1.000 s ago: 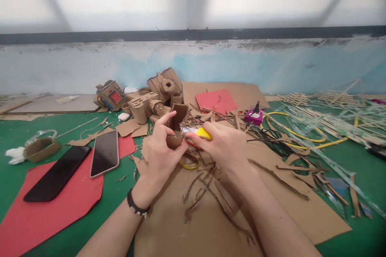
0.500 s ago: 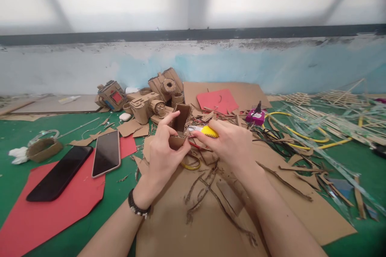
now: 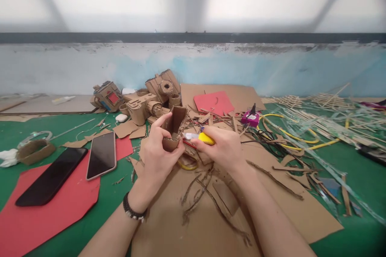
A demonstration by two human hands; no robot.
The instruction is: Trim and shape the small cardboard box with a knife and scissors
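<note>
The small open cardboard box piece is held up above the middle of the worktop, pinched in the left hand with the thumb on its near wall and the forefinger curled over its left rim. It looks light and thin-walled, corrugated with raw, frayed edges. It would likely crush or lose shape if squeezed across the hollow, so the corners and folded seams seem the firmer places to grip. The right hand is closed around a yellow-handled cutter, whose pale tip points at the box's right side. The blade is too small to make out. Below both hands lies a large scored cardboard sheet running to the near edge, with a yellow ring on it just under the box. Toward the left edge, two phones rest on and beside red paper. Toward the far edge, cardboard camera models crowd against the wall. The right side is tangled with sticks and clear strips. The freest room is over the sheet, near the person.
</note>
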